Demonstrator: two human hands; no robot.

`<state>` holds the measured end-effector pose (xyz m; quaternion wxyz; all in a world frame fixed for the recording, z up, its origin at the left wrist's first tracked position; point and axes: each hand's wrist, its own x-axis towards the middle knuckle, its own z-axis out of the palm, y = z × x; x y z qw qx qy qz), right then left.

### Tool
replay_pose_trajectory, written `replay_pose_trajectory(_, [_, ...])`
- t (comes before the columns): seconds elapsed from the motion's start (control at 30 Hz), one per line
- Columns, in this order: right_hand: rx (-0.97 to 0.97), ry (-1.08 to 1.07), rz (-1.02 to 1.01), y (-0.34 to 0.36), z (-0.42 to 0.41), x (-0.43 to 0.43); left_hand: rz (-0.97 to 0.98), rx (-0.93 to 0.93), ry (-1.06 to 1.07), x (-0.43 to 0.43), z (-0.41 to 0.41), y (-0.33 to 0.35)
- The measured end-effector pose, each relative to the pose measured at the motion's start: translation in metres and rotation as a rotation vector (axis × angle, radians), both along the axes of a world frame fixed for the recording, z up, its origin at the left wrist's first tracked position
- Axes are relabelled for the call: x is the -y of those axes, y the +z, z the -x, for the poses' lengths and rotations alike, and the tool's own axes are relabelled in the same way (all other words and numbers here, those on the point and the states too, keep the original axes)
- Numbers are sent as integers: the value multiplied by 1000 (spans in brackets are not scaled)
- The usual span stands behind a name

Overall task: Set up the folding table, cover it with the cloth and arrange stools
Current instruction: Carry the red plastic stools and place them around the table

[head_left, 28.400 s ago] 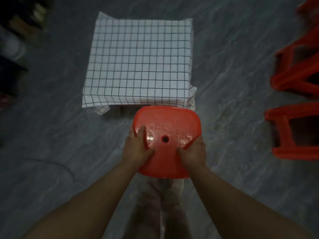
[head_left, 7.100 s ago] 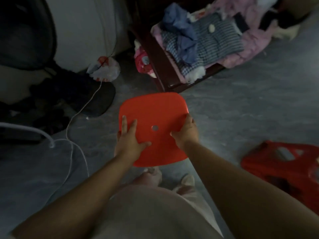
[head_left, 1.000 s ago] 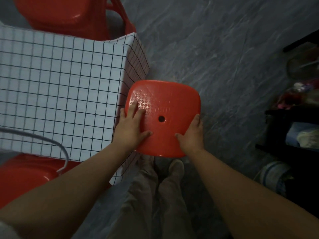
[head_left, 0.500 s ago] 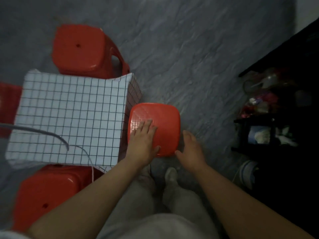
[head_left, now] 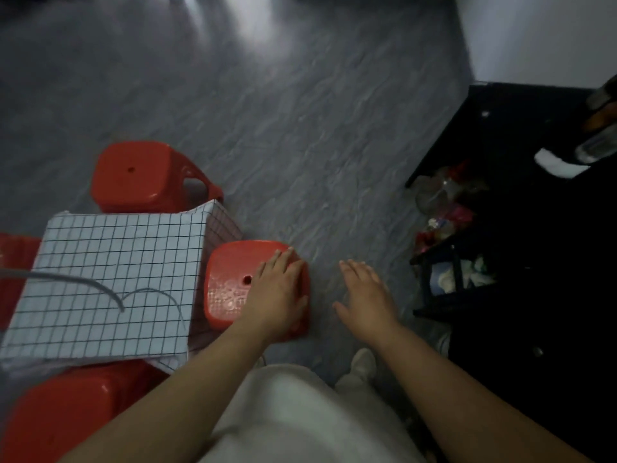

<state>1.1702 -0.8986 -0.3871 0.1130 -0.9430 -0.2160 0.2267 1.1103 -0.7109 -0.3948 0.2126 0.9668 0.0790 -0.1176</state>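
Resting flat on red stool [head_left: 230, 289], left hand [head_left: 277, 295] fingers straight; stool sitting just beside cloth-covered table [head_left: 110, 282]; right hand [head_left: 367, 299] hovering apart, fingers spread, gripping nothing

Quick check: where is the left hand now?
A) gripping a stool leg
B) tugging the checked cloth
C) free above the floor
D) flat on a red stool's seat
D: the left hand lies flat, fingers straight, on the seat of the red stool beside the cloth-covered table; the right hand is open above the floor.
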Motion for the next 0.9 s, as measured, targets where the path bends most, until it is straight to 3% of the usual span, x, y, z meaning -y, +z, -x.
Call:
replay_pose_trajectory(0.37, [71,87,-123,28,-105,81,14,37,144,94,-79,34])
replay_pose_trajectory(0.63, [65,241,-72,24,-197,32,-50,64,314,54,-148,18])
replay_pose_trajectory(0.9, [102,349,-12,40,-315,-37,38,81,391,0,-253,14])
